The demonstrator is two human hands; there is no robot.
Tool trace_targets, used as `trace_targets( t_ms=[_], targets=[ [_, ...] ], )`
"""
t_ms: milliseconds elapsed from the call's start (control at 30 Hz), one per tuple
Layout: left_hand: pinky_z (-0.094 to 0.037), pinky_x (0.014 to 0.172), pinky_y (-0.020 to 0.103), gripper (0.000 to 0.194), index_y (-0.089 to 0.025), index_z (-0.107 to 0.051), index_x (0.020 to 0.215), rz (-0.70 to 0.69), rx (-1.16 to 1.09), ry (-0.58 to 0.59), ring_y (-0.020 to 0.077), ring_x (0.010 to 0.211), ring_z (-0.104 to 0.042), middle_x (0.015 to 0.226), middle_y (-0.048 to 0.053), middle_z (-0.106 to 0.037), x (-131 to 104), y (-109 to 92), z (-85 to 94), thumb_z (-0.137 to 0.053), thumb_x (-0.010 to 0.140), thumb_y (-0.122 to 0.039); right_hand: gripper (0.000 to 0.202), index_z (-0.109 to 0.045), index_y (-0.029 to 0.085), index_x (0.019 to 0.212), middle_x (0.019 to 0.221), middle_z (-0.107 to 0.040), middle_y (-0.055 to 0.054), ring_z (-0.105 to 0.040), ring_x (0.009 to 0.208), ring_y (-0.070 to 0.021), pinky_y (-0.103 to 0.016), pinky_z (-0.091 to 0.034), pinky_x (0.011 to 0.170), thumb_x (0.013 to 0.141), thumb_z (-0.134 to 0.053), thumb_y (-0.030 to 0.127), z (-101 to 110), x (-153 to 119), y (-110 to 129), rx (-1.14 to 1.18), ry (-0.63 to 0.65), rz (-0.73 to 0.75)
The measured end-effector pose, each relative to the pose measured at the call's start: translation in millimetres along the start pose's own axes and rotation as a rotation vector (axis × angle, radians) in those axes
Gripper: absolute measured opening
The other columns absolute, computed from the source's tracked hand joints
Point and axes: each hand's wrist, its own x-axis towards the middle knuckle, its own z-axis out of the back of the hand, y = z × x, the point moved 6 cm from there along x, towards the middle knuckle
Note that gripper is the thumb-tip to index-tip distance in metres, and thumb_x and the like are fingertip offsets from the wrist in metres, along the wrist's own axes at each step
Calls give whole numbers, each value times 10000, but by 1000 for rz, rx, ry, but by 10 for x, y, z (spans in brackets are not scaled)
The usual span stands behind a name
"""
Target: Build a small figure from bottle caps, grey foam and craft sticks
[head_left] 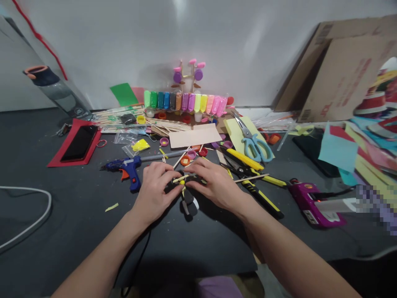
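Note:
A small model (190, 203) of short pale sticks, a yellow ball and black round pieces sits between my hands in the middle of the table. My left hand (155, 186) is closed, thumb and fingers pinching its upper left part near the yellow ball. From the other side, my right hand (215, 180) curls its thumb and fingers round its upper right part. A white disc (195, 203) shows beside the lower black pieces. My fingers hide part of the sticks. Just beyond my fingertips lie small coloured caps (185, 160).
Left of my hands lies a blue glue gun (133, 171); a phone (80, 142) rests on red card. To the right are yellow-black pliers (262, 198), a yellow cutter (243, 158), blue-handled scissors (256, 147) and a purple device (313, 205). Clay packs (186, 102) line the back.

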Motion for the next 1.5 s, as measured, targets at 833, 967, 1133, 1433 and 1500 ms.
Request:
trace_targets(
  t_ms=[833, 967, 1133, 1433, 1500],
  targets=[
    [-386, 860, 419, 150, -216, -674, 988, -13, 18, 3, 250, 1001, -557, 961, 54, -663, 10, 35, -6, -697, 889, -326, 125, -652, 173, 1064, 1106, -631, -116, -586, 1067, -245, -377, -507, 897, 960, -589, 200, -35, 37, 51, -26, -9, 65],
    [-384, 849, 408, 104, -212, -678, 960, -17, 13, -3, 239, 984, -556, 934, 46, -667, 20, 23, -5, -681, 903, -300, 120, -649, 167, 1056, 1098, -632, -118, -584, 1058, -248, -380, -507, 894, 964, -578, 195, -47, 42, 51, -34, 3, 62],
    [-383, 839, 406, 96, -212, -677, 947, -20, 19, -10, 238, 968, -560, 924, 45, -668, 27, 14, -7, -665, 915, -301, 110, -646, 154, 1039, 1089, -630, -117, -578, 1052, -252, -378, -502, 890, 970, -568, 190, -52, 43, 54, -36, -1, 72],
    [-375, 862, 409, 211, -208, -675, 1000, -64, 24, 27, 254, 1014, -559, 992, 54, -673, 22, 28, 22, -764, 832, -301, 180, -645, 158, 1129, 1124, -639, -118, -591, 1056, -245, -383, -514, 899, 984, -546, 198, -47, 21, 61, -27, 20, 110],
    [-374, 860, 405, 187, -201, -672, 1003, -70, 25, 23, 252, 1013, -554, 988, 54, -672, 19, 26, 25, -748, 846, -269, 204, -640, 151, 1159, 1145, -636, -126, -590, 1065, -245, -392, -518, 909, 981, -548, 190, -37, 17, 64, -16, 20, 122]
  ],
)
